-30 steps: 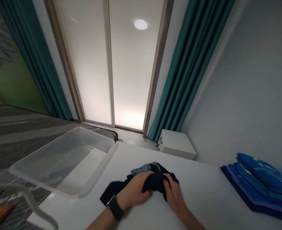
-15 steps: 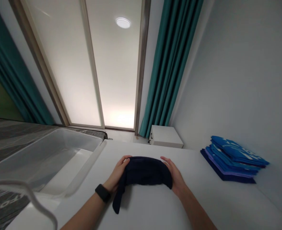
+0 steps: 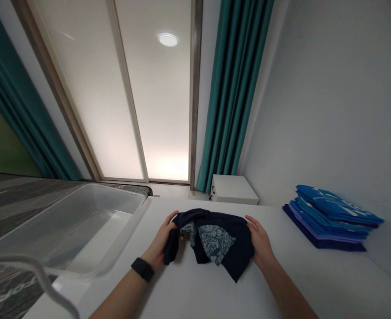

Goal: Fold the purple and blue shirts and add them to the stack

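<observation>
A dark navy garment [image 3: 238, 248] with a blue-and-white paisley part is held up in the middle, just over the white table. Its cloth is bunched and droops in loose folds, with one corner hanging down on the right. My left hand [image 3: 162, 239], with a black watch on the wrist, is closed on the garment's left end. At the other end my right hand [image 3: 260, 239] grips the cloth, thumb hidden behind it and fingers partly showing.
To the left stands a clear plastic bin [image 3: 107, 248]. A stack of folded blue, purple and navy cloths [image 3: 331, 221] lies at the right by the wall. Beyond the table's far edge is a white cabinet [image 3: 233, 188]. A grey cable [image 3: 45, 283] curves at lower left.
My right hand has moved to the right, spreading the garment wider. The paisley part has come into view, and the cloth's right corner now hangs lower.
</observation>
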A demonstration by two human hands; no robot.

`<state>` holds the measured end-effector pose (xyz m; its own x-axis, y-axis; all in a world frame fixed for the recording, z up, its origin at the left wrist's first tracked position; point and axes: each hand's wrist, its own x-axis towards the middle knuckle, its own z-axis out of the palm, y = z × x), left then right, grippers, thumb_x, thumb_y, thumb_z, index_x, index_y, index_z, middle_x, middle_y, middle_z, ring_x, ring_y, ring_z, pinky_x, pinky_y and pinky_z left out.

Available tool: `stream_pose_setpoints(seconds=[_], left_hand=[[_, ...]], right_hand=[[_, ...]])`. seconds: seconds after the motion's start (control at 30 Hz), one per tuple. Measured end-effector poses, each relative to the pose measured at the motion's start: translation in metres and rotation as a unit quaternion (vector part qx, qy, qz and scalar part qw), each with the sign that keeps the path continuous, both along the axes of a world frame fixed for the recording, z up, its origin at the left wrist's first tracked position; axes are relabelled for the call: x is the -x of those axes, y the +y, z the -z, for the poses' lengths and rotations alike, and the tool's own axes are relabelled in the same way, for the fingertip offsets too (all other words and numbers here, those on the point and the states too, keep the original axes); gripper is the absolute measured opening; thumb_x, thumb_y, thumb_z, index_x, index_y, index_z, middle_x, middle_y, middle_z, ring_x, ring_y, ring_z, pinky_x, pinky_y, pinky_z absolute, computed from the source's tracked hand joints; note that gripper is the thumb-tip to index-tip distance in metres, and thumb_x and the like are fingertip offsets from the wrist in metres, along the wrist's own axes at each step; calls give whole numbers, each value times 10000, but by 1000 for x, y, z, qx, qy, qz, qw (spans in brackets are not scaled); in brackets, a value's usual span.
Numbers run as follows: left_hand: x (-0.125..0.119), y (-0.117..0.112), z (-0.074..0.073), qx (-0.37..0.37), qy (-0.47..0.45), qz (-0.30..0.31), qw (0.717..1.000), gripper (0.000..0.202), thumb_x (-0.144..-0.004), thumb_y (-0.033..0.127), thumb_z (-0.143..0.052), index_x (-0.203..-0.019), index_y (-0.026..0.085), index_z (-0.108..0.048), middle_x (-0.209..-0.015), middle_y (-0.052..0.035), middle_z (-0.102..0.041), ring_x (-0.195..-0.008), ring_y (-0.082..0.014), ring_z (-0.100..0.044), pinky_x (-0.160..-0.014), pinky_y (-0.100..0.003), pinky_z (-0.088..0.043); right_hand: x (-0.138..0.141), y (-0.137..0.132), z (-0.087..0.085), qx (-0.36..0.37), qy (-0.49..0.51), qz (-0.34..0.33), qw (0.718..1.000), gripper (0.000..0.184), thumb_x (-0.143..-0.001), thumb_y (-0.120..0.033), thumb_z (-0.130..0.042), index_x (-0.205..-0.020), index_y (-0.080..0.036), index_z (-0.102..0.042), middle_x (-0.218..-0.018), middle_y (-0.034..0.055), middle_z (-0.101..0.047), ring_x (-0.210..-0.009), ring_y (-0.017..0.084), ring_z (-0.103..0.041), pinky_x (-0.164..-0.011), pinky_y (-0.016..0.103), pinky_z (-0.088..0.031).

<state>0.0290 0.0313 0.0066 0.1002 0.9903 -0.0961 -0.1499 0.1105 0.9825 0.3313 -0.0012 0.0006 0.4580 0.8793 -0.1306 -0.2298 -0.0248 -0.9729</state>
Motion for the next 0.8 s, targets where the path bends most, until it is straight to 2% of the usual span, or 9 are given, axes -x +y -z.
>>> stream_pose_setpoints(seconds=[0.07,0.17,0.27,0.33,0.4,0.47,0.57,0.63,0.8], left_hand=[[-1,-2,0,-114,162,-67,978,508,-751,185,-522,-1258,199,-549,-1044,-77,-654,-895,-222,-632,-797,-396,-515],[-4,-9,-4,-306,373,-107,869,314,-823,182,-483,-1095,197,-640,-1140,-97,-615,-1110,-266,-536,-945,-474,-432],[-14,-23,-9,-391,458,-5,798,267,-876,204,-479,-1092,214,-636,-1126,-82,-617,-1107,-253,-530,-973,-472,-409],[-22,-31,-9,-401,488,51,774,337,-820,221,-577,-1156,226,-607,-1204,-85,-585,-1154,-267,-508,-999,-476,-398],[-27,-36,-5,-396,510,73,760,499,-750,231,-655,-1240,235,-561,-1315,-103,-519,-1234,-302,-454,-1033,-504,-377],[-28,-36,2,-391,519,86,755,528,-747,221,-653,-1263,238,-542,-1372,-114,-471,-1280,-317,-418,-1051,-519,-370],[-24,-29,10,-378,531,84,753,395,-772,115,-553,-1153,214,-594,-1371,-122,-467,-1282,-298,-428,-1061,-496,-384],[-20,-23,15,-370,547,78,747,337,-752,62,-508,-1038,198,-623,-1356,-122,-479,-1273,-287,-441,-1072,-480,-383],[-3,-8,13,-371,608,2,702,269,-752,55,-496,-922,211,-635,-1319,-106,-517,-1269,-307,-438,-1123,-577,-251]], right_hand=[[-13,6,7,-26,-112,62,991,447,-689,-405,-614,-1079,-188,-599,-896,58,-691,-816,226,-647,-738,355,-515],[-13,6,8,-94,-357,88,925,292,-790,-368,-512,-974,-176,-634,-1025,115,-649,-954,250,-595,-915,430,-454],[15,-8,4,-133,-513,-64,845,285,-886,-326,-428,-1026,-198,-641,-1028,106,-655,-988,245,-581,-948,437,-428],[40,-20,5,-124,-581,-165,788,421,-843,-345,-542,-1246,-225,-569,-1208,102,-611,-1144,265,-525,-1008,446,-384],[58,-27,9,-114,-626,-207,743,623,-775,-328,-627,-1372,-229,-475,-1404,114,-488,-1310,302,-397,-1078,479,-303],[65,-27,13,-100,-649,-212,724,522,-811,-241,-559,-1331,-218,-518,-1438,108,-468,-1359,289,-348,-1090,463,-280],[59,-19,14,-69,-641,-175,744,318,-915,-194,-375,-1091,-192,-640,-1178,115,-656,-1161,246,-551,-975,390,-382],[48,-12,11,-51,-613,-131,778,358,-970,-288,-300,-932,-192,-643,-899,97,-701,-896,231,-639,-820,337,-438],[6,-3,2,-90,-486,-24,869,465,-981,-452,-228,-767,-210,-562,-683,44,-625,-658,197,-591,-611,274,-429]])
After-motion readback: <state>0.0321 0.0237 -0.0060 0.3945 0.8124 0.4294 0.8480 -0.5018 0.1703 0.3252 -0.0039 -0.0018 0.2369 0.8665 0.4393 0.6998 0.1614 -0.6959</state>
